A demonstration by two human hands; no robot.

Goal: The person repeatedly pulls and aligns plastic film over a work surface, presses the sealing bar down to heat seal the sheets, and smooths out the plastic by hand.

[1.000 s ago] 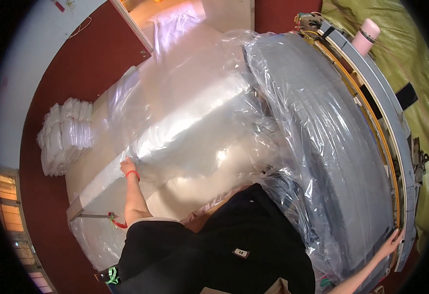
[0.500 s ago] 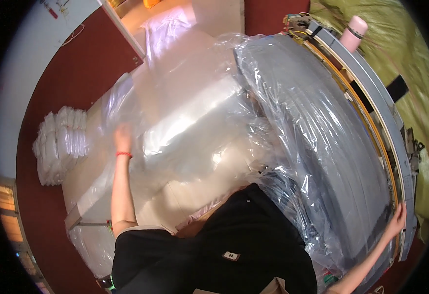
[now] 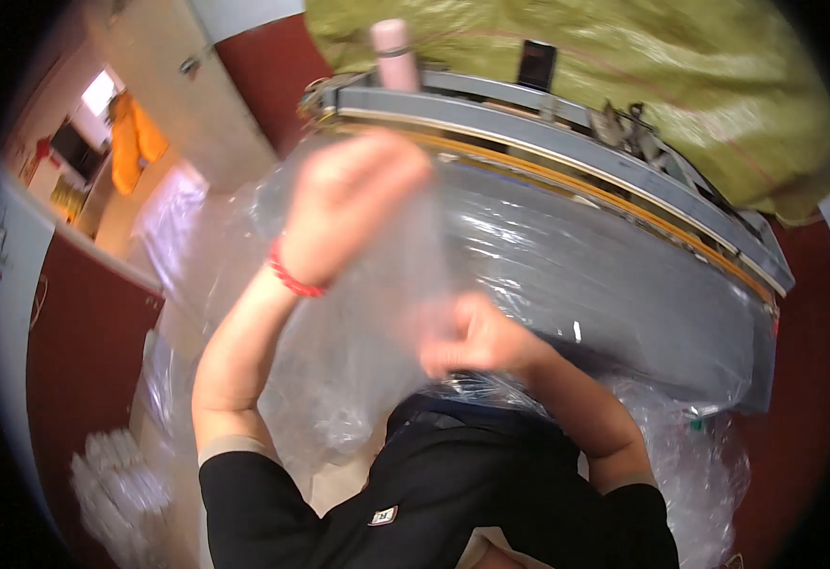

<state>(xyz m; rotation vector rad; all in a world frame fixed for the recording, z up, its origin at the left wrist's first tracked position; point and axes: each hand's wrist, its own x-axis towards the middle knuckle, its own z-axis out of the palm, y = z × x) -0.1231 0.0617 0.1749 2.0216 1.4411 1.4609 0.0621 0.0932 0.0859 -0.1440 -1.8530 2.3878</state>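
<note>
A sheet of clear plastic film (image 3: 391, 261) hangs stretched between my two hands in front of me. My left hand (image 3: 353, 194), blurred and with a red cord round its wrist, is raised and closed on the film's upper part. Lower and to the right, my right hand (image 3: 477, 334) has its fingers curled shut on the film's lower part. Loose clear plastic (image 3: 325, 403) lies crumpled below my left hand. The grey work surface (image 3: 614, 275) beyond my hands is partly covered by the same shiny plastic.
A long grey metal bar (image 3: 529, 123) with an orange strip (image 3: 567, 180) borders the surface's far side. A pink bottle (image 3: 394, 62) and a black phone-like slab (image 3: 536, 64) stand there. Folded plastic stacks (image 3: 121, 484) lie at lower left; more film (image 3: 690, 474) hangs at right.
I have turned right to face the grey surface. My left hand has risen, and my right hand has left the metal bar's end and come in to the film. Both hands now grip it.
</note>
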